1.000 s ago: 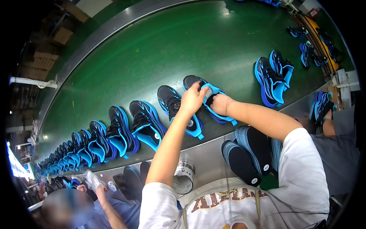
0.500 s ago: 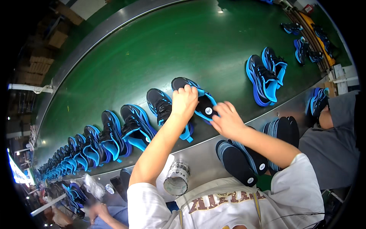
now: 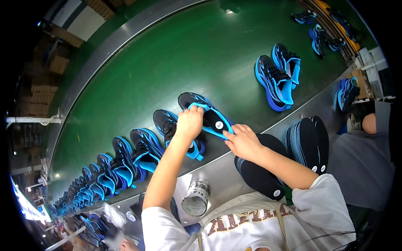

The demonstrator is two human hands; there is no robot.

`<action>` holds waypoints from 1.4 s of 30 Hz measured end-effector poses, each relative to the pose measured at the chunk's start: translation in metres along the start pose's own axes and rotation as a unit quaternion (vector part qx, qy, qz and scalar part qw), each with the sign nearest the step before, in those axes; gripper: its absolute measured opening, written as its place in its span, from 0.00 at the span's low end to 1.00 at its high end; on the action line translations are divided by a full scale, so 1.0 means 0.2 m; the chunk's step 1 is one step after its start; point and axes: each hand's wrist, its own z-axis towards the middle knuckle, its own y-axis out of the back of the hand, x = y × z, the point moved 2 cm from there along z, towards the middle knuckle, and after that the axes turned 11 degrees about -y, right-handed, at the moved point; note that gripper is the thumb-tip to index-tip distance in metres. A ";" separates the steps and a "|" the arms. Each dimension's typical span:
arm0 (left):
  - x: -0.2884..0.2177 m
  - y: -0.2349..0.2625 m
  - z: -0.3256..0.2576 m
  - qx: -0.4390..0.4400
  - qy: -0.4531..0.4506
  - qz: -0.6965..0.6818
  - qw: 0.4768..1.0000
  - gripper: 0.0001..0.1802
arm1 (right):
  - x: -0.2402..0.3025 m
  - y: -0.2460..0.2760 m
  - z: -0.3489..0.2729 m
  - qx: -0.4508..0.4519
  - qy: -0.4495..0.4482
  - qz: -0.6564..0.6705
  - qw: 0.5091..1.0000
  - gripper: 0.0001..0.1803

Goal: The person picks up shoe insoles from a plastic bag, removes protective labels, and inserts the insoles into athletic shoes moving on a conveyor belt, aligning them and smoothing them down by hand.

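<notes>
1. Right now a black insole with blue edge (image 3: 213,119) is sitting partly inside a black and blue sneaker (image 3: 190,100) on the green conveyor belt (image 3: 167,62), near the belt's near edge, in front of the person.
2. Left hand (image 3: 189,123) is closing over the insole's left part and the shoe opening, fingers curled, pressing down on it.
3. Right hand (image 3: 243,141) is pinching the insole's right end, fingertips touching its blue rim.
4. Second sneaker (image 3: 167,123) is lying just left of the held one, partly under the left wrist.
5. Row of matching sneakers (image 3: 113,163) is running off to the left along the belt edge, getting smaller toward the rim.
6. Another pair of sneakers (image 3: 278,77) is lying further right on the belt, well apart from the hands.
7. Stacks of black insoles (image 3: 307,142) are standing on the metal ledge (image 3: 222,175) just right of the right forearm; one more stack (image 3: 259,178) is sitting under that forearm.
8. Tape roll (image 3: 196,198) is lying on the ledge between the arms, near the person's chest.
9. More sneakers (image 3: 322,37) are showing at the far right of the belt.
10. Another person's sleeve (image 3: 360,167) is showing at the right edge.
</notes>
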 end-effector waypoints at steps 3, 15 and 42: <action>0.07 0.02 0.02 -0.033 0.060 -0.145 0.987 0.08 | -0.02 0.08 -0.14 -0.067 0.031 0.054 0.996 0.21; -0.12 0.36 0.33 -0.197 0.202 -0.679 0.678 0.08 | -0.18 0.10 -1.00 0.039 -0.093 0.039 0.994 0.37; -0.50 0.17 1.04 -0.105 0.038 -0.210 0.971 0.21 | -0.38 0.22 -1.01 -0.069 -0.006 0.219 0.973 0.33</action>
